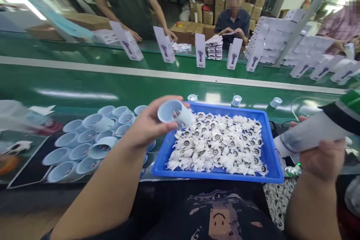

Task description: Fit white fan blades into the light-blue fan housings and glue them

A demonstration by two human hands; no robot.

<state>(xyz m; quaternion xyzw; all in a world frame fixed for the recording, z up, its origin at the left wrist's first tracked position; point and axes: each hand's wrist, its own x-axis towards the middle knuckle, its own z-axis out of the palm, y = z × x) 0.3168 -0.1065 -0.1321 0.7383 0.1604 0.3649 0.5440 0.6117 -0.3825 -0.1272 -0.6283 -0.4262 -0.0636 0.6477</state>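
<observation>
Fingers and thumb of my left hand [144,122] are wrapped round a light blue plastic cup-shaped housing [183,115], tilted with its mouth toward me and small wire ends inside. It hangs over the left back corner of a blue tray [270,135] full of small white fan wheels [218,144]. At the right, my right hand [323,159] grips a frosted, whitish bottle [312,131] with a black band and a green end. Its narrow end points left, near the tray's right edge. Some of the right fingers are hidden behind the bottle.
Several more blue housings [69,170] stand grouped at the left. A few others [236,100] sit on the green conveyor belt [135,92] beyond the tray. White printed boxes [200,50] line the far side, where co-workers are. More fan wheels [281,198] lie low at the right.
</observation>
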